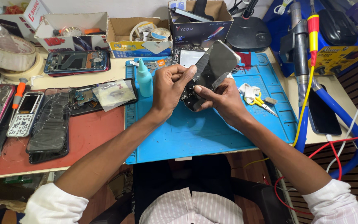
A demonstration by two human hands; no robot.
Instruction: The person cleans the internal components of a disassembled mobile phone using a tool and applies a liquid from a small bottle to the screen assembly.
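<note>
Both hands hold an opened smartphone [212,68] above a blue work mat [212,132]. My left hand [168,89] grips the phone's left side, fingers curled over its edge. My right hand [220,99] holds the lower end, thumb pressed near the bottom. The dark glossy panel is lifted and tilted away from the phone body, whose inner parts show beneath. A small blue-green squeeze bottle [144,79] stands just left of my left hand.
Yellow-handled scissors [258,101] and a white cloth lie right of my hands. Cracked phones [48,124] and a keypad phone [25,114] rest on a red mat at left. Cardboard boxes [139,37] line the back. A dark phone [323,114], hoses and cables sit at right.
</note>
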